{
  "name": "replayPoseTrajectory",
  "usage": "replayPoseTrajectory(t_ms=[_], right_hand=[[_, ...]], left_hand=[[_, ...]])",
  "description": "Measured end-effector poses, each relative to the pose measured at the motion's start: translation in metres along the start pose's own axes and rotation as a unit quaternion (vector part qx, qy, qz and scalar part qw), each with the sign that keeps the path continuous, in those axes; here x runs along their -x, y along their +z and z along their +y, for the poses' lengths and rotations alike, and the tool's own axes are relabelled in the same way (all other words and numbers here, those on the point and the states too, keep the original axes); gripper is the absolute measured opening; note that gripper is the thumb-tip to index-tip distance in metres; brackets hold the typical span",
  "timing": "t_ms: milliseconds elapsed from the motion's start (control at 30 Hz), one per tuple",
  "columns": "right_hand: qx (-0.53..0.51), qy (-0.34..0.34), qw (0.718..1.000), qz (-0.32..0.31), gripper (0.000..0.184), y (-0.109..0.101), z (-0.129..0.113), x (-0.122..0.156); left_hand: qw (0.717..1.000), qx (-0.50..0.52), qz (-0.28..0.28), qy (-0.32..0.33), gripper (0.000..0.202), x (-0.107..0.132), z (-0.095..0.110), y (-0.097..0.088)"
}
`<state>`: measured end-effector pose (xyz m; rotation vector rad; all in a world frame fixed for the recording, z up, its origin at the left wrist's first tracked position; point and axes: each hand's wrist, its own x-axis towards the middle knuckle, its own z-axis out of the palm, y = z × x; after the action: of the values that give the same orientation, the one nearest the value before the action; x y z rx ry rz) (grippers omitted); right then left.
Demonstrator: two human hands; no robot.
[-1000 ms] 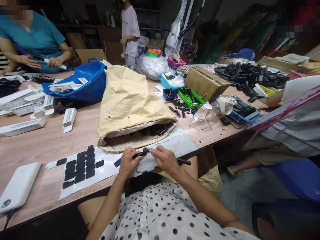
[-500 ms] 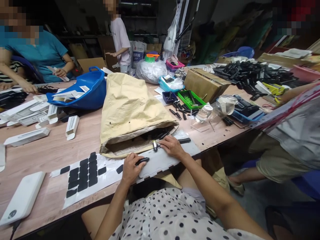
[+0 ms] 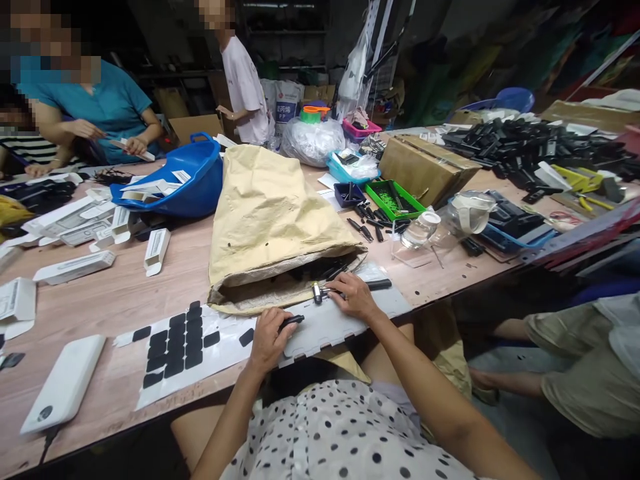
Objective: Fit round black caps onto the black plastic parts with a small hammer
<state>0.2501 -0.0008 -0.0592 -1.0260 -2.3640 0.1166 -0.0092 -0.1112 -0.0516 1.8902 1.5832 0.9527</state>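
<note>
On the light grey board [image 3: 333, 327] at the table's front edge, my left hand [image 3: 270, 340] is closed around a small black plastic part [image 3: 293, 322], most of it hidden by the fingers. My right hand [image 3: 354, 295] curls over a small hammer [image 3: 318, 293], whose metal head points left and whose black handle sticks out to the right. Just beyond both hands lies a beige sack [image 3: 280, 220], its mouth facing me, with dark parts inside. To the left of my left hand is a white sheet with black stickers [image 3: 185, 339].
A white power bank [image 3: 65, 383] with a cable lies left. Small white boxes [image 3: 75, 267] and a blue basin [image 3: 195, 180] are behind it. On the right stand a green tray [image 3: 395, 200], a glass jar [image 3: 421, 230] and a cardboard box [image 3: 425, 170]. Other people are nearby.
The whole view has shifted slightly left, so things appear further right. My hands keep their grips. A co-worker at the left has lifted one hand, and the person at the right has moved back.
</note>
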Motion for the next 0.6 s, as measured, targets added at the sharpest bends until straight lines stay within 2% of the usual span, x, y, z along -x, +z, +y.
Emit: replayPoseTrajectory(t_ms=[100, 200, 267, 333, 500, 600], right_hand=[[0.003, 0.004, 1.0, 0.0, 0.017, 0.001, -0.001, -0.002], [-0.003, 0.004, 1.0, -0.011, 0.017, 0.002, -0.002, -0.004], [-0.004, 0.013, 1.0, -0.012, 0.018, 0.003, -0.002, -0.005], [-0.003, 0.02, 1.0, -0.013, 0.018, 0.004, -0.002, -0.006], [0.001, 0.019, 1.0, -0.012, 0.017, 0.004, -0.003, -0.007], [0.006, 0.016, 1.0, -0.01, 0.017, 0.003, -0.003, -0.007]], left_hand=[[0.995, 0.089, -0.048, -0.026, 0.031, 0.018, 0.025, -0.008], [0.967, 0.171, -0.173, -0.076, 0.04, 0.045, 0.044, -0.011], [0.947, 0.183, -0.238, -0.115, 0.044, 0.063, 0.044, -0.007], [0.94, 0.159, -0.255, -0.161, 0.044, 0.078, 0.032, 0.005], [0.923, 0.035, -0.231, -0.305, 0.041, 0.093, -0.021, 0.042], [0.913, -0.011, -0.253, -0.319, 0.044, 0.09, -0.034, 0.048]])
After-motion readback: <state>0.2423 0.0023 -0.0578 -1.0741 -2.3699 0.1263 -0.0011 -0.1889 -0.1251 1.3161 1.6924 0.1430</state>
